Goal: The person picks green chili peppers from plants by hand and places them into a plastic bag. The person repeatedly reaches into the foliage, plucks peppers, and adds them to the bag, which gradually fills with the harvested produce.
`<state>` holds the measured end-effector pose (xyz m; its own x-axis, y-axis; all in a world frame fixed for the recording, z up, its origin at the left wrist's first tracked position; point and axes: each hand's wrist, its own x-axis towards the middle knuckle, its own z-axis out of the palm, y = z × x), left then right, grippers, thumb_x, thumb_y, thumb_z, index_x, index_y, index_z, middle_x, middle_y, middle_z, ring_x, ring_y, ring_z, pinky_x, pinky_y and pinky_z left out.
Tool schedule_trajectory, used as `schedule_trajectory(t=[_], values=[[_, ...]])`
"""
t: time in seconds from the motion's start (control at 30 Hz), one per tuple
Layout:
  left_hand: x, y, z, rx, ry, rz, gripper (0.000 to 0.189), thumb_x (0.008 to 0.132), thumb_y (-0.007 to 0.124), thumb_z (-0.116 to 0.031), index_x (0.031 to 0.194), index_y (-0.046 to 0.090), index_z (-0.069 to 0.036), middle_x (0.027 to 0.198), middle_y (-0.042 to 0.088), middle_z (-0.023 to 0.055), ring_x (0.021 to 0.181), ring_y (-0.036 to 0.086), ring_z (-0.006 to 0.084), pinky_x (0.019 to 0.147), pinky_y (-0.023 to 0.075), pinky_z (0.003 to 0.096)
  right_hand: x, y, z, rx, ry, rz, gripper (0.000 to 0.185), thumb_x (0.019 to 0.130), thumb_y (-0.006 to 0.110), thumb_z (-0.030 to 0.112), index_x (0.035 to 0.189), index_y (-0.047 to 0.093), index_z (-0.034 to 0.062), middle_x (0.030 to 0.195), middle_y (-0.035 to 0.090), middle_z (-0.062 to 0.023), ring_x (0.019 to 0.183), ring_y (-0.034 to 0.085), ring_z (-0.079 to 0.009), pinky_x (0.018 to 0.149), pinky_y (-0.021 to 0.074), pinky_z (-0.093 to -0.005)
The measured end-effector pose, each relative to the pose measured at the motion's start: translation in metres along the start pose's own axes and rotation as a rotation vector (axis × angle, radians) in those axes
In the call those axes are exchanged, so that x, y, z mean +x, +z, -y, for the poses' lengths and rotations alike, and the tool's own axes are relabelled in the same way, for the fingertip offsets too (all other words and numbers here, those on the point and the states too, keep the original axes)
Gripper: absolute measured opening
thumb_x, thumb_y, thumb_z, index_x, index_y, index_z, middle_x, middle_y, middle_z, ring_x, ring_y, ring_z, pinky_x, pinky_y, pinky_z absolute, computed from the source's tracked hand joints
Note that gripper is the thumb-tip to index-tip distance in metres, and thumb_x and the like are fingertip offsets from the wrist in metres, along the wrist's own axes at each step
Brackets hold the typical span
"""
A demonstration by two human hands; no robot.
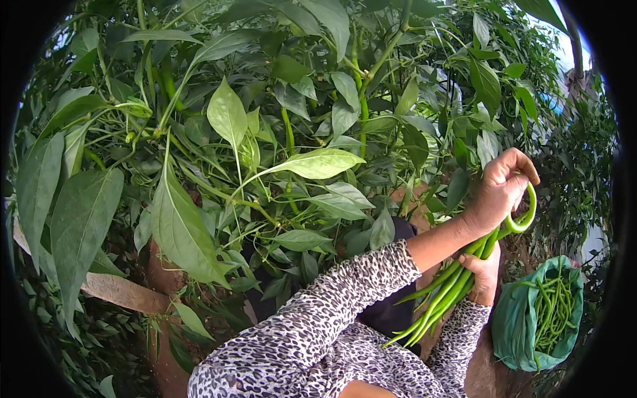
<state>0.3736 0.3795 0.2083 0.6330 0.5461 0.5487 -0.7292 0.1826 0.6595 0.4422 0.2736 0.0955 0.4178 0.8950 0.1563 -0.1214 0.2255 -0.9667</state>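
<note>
My left hand [502, 189] is at the right, its fingers closed around the upper end of a curled long green chili pepper [533, 204]. Just below it, my right hand [483, 276] grips a bundle of long green chili peppers [450, 293], whose thin tips hang towards the lower left. The curled pepper's lower part meets the top of this bundle. Leafy pepper plants [318, 164] fill the view before me, with a slender green pepper [287, 130] hanging among the leaves. My left forearm partly hides the bundle.
A green fabric sack [507, 323] holding many green peppers [552, 308] stands open on the soil at the lower right. Dense foliage borders the right side. A pale curved strip [124, 294] lies at the lower left beside bare reddish soil [171, 365].
</note>
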Motion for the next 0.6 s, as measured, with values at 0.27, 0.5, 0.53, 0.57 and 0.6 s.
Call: schedule_trajectory(t=[0.27, 0.5, 0.53, 0.57, 0.6], values=[[0.002, -0.050, 0.038, 0.100, -0.173, -0.232, 0.013, 0.089, 0.047, 0.002, 0.100, 0.053, 0.000, 0.092, 0.056, 0.0070, 0.069, 0.050, 0.0082, 0.065, 0.0451, 0.0226, -0.059, -0.114, -0.071, 0.108, 0.065, -0.581, 0.051, 0.062, 0.076, 0.002, 0.107, 0.051, 0.0024, 0.087, 0.057, -0.0030, 0.073, 0.059, -0.0145, 0.067, 0.0521, -0.0296], [0.013, 0.073, 0.185, -0.172, -0.571, -0.020, 0.020, 0.083, 0.057, 0.007, 0.100, 0.052, 0.000, 0.091, 0.054, 0.0060, 0.078, 0.056, 0.0144, 0.072, 0.0496, 0.0282, -0.092, -0.122, -0.074, 0.101, 0.060, -0.679, 0.067, 0.060, 0.077, 0.003, 0.120, 0.049, 0.0014, 0.098, 0.056, -0.0006, 0.089, 0.055, -0.0132, 0.081, 0.0464, -0.0280], [0.023, 0.104, 0.199, -0.311, -0.532, 0.127, 0.023, 0.082, 0.059, 0.006, 0.102, 0.051, -0.001, 0.095, 0.053, 0.0073, 0.084, 0.056, 0.0158, 0.075, 0.0496, 0.0276, -0.091, -0.123, -0.069, 0.134, 0.046, -0.688, 0.065, 0.061, 0.077, 0.003, 0.120, 0.049, 0.0014, 0.096, 0.055, -0.0002, 0.086, 0.054, -0.0127, 0.079, 0.0467, -0.0283], [0.037, 0.133, 0.209, -0.303, -0.620, 0.317, 0.039, 0.082, 0.062, 0.002, 0.117, 0.045, 0.001, 0.114, 0.048, 0.0135, 0.100, 0.054, 0.0211, 0.083, 0.0484, 0.0340, -0.088, -0.124, -0.065, 0.181, 0.045, -0.699, 0.063, 0.062, 0.076, 0.003, 0.119, 0.049, 0.0015, 0.094, 0.054, 0.0002, 0.084, 0.054, -0.0121, 0.078, 0.0470, -0.0286], [0.046, 0.154, 0.214, -0.267, -0.687, 0.491, 0.064, 0.082, 0.064, -0.003, 0.136, 0.029, 0.000, 0.140, 0.029, 0.0187, 0.118, 0.044, 0.0266, 0.092, 0.0436, 0.0424, -0.085, -0.126, -0.060, 0.195, 0.029, -0.683, 0.064, 0.061, 0.077, 0.004, 0.119, 0.048, 0.0011, 0.095, 0.055, -0.0002, 0.087, 0.053, -0.0122, 0.080, 0.0454, -0.0279]])
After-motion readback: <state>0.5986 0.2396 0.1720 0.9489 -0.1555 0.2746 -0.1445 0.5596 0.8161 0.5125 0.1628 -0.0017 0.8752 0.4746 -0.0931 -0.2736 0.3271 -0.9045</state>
